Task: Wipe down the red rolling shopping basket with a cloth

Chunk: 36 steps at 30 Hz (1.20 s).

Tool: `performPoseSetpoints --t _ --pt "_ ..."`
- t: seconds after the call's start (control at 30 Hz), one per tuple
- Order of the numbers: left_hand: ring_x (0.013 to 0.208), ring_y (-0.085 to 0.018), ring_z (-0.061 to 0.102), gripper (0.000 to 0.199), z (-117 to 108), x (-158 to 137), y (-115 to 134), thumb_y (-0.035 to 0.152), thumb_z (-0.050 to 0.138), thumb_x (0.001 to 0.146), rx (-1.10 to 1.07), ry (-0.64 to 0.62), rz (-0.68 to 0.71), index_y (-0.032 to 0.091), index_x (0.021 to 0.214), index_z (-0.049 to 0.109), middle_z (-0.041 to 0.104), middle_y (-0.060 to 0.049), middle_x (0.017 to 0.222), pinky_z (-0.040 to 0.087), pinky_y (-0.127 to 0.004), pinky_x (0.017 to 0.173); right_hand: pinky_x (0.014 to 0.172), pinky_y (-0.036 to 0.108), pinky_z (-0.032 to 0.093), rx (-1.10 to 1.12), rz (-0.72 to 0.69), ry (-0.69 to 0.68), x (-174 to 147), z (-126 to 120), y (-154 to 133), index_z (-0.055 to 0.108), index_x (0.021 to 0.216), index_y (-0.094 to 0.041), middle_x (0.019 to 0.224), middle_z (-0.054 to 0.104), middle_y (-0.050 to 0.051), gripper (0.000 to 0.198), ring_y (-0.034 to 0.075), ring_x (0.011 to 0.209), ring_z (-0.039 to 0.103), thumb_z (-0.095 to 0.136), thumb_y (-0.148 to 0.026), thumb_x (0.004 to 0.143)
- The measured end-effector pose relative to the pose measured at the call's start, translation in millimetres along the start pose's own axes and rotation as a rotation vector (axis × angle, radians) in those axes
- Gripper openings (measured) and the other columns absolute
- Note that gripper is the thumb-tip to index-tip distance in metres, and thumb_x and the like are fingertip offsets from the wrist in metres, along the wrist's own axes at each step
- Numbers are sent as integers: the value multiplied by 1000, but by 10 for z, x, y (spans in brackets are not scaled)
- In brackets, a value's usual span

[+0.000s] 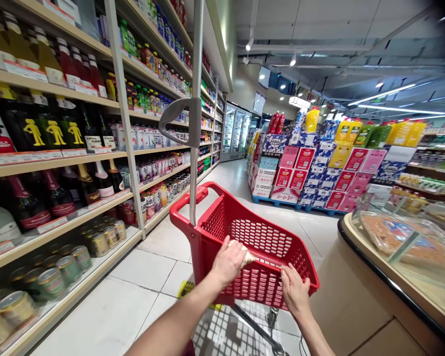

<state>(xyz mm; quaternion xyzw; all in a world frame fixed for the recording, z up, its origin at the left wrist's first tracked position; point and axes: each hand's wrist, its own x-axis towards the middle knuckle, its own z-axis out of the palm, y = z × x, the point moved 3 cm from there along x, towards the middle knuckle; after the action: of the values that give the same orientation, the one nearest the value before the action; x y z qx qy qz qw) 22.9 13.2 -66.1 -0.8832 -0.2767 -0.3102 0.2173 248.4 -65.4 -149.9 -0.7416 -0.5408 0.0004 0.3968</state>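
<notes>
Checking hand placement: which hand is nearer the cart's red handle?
Left. The left hand, with a whitish cloth, is at the cart's near rim, closer to the red handle; the right hand is farther along that rim.

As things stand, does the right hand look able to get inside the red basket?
Likely yes: the right hand is at the near rim of the red basket, whose open top seems unobstructed.

The left hand (228, 263) and right hand (294, 290) are bare, as are both forearms (181, 316); a small patch of dark maroon cloth (189, 349) shows below, its garment unclear.
</notes>
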Motion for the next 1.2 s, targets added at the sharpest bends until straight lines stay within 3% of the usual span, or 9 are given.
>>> performPoseSetpoints --t 0.17,0.23,0.4,0.6,0.67,0.83,0.9,1.03,1.2 --pt "107 -16 51 30 -367 -86 -610 18 36 84 84 121 -229 23 109 52 59 -4 114 14 -43 109 96 62 11 -7 12 28 12 -33 11 60 91 -21 108 60 7 45 26 116 43 22 -44 82" --pt "106 -17 52 28 -314 -67 -499 19 37 83 80 109 -202 22 106 54 61 -4 109 17 -43 108 96 63 10 -7 23 33 13 -37 -4 59 90 -21 108 60 7 45 26 115 44 22 -44 81" --pt "97 -16 55 21 36 59 92 23 43 81 -10 -23 -1 20 97 56 63 -3 99 22 -41 106 96 63 10 2 20 11 17 -34 3 60 90 -21 109 60 7 47 26 116 43 21 -45 81" --pt "104 -16 52 29 -363 -72 -580 17 33 85 94 76 -201 23 106 52 60 -3 108 12 -43 109 97 61 8 -5 22 56 18 -47 40 61 88 -20 109 60 8 49 26 115 44 20 -46 80" --pt "106 -17 51 27 -348 -79 -504 18 36 84 101 51 -198 22 105 53 60 -4 108 14 -44 108 97 61 8 -2 28 73 18 -44 35 61 88 -20 108 61 8 49 26 114 44 21 -47 79" --pt "102 -16 52 23 -64 39 70 22 42 82 18 -72 -1 20 100 55 61 -3 103 16 -40 108 97 61 10 3 35 34 38 -41 121 61 89 -21 110 60 7 50 26 115 44 20 -48 79" --pt "100 -14 53 22 -131 64 -28 21 40 83 14 -58 -9 22 100 55 61 -2 103 14 -41 108 97 61 11 -4 49 25 54 -57 181 61 90 -20 110 60 8 51 26 116 43 19 -47 79" --pt "102 -15 53 24 -355 32 -389 21 39 84 63 25 -184 23 103 54 61 -3 107 15 -42 108 97 61 10 -58 61 35 79 -75 140 61 90 -19 110 60 9 51 26 116 42 20 -47 80" --pt "95 -14 56 19 -185 17 -26 23 44 82 -35 -83 -27 22 95 57 64 -1 98 22 -39 106 100 55 13 -101 -123 -40 74 47 -273 60 100 -20 111 59 7 46 23 112 46 23 -42 83"
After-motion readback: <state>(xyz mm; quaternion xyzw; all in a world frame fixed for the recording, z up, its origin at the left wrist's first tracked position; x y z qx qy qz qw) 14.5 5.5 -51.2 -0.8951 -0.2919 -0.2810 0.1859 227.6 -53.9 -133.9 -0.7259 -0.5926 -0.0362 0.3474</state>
